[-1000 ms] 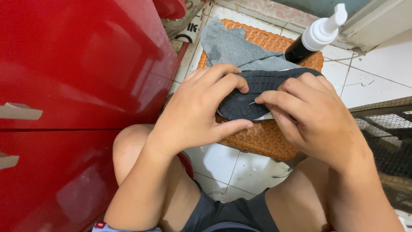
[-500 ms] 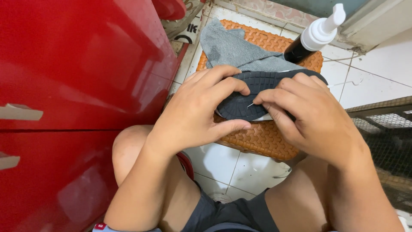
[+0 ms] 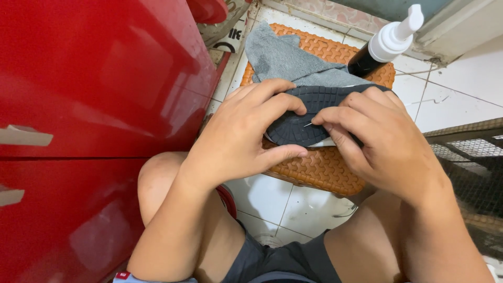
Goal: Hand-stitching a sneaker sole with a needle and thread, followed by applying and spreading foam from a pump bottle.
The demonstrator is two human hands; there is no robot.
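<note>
There is one shoe (image 3: 306, 118), dark, turned with its patterned sole up, and both hands grasp it. The left hand (image 3: 246, 139) holds it from the left side, the fingers curled over the sole and the thumb under its near edge. The right hand (image 3: 382, 144) grips the right part of the shoe, and its thumb and forefinger pinch one thin needle (image 3: 308, 124), whose point touches the sole. The shoe is held just above one orange mat (image 3: 325, 173) with a bumpy surface.

One grey cloth (image 3: 285, 60) lies on the far part of the mat, behind the shoe. One dark bottle (image 3: 385, 44) with a white nozzle cap stands tilted just beside the cloth, at the far right corner of the mat.

The mat lies on a floor (image 3: 450, 91) of white tiles. On the left stands one red cabinet (image 3: 89, 120) with two pale handles visible at its edge. On the right there is a metal mesh grille (image 3: 466, 162). The person sits low, with both bare knees visible under the arms, and wears dark shorts (image 3: 283, 259).
</note>
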